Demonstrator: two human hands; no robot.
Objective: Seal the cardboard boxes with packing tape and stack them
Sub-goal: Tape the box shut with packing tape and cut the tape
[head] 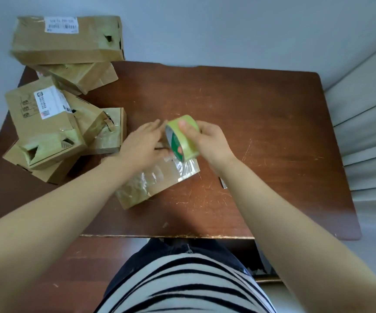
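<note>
Scratched brown wooden table (pixel 272 136) standing against a pale wall (pixel 205 30), seen from above. Centre: a flat cardboard box (pixel 150 188) is lying on the tabletop, its top glistening with clear tape. The right hand (pixel 209 145) is gripping a roll of yellowish packing tape (pixel 175 144), thumb curling over the outer rim, and is holding it on edge just above the box's far end. The left hand (pixel 141 145) is hovering over the same end, immediately beside the roll (motion blur is hiding whether its outstretched fingers are pinching the tape's end). Left: a pile of taped boxes (pixel 47 132) is leaning together at the table edge, well apart from both hands, while a long labelled box (pixel 69 41) is resting on top at the far corner.
</note>
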